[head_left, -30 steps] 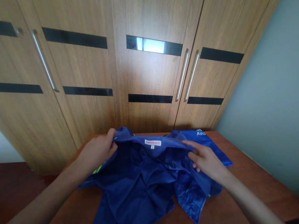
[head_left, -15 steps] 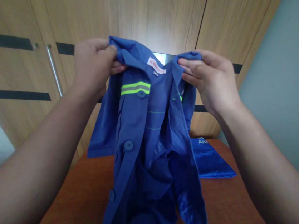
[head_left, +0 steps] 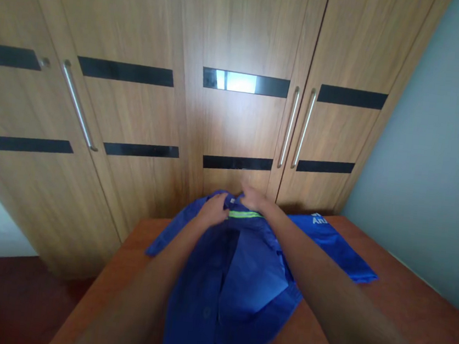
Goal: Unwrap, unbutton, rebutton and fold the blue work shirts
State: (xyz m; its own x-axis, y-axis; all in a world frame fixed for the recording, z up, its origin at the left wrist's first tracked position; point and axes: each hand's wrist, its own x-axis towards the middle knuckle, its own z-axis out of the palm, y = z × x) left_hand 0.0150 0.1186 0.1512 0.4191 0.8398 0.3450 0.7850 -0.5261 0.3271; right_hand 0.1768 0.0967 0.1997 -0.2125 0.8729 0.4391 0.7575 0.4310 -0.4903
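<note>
A blue work jacket (head_left: 199, 295) with buttons and a yellow-green reflective stripe lies spread on the reddish-brown table (head_left: 116, 291), its collar towards the cupboard. Its right front panel bulges up loosely. At the left side of the collar, my left hand (head_left: 214, 209) is closed on the cloth. My right hand (head_left: 253, 198) is at the collar's other side, one finger sticking up and the rest bent at the cloth; blur softens their outline. The left sleeve spreads out over the table, while my right forearm partly covers the other side.
A folded blue cloth item (head_left: 340, 251) with white lettering lies on the table at the right. Behind the table stands a wooden wardrobe (head_left: 239, 123) with metal handles and dark strips. A pale wall (head_left: 439, 179) borders the right side.
The jacket has gone from being held up by the collar to lying on the table. Both hands have moved down and away from me with it, closer together.
</note>
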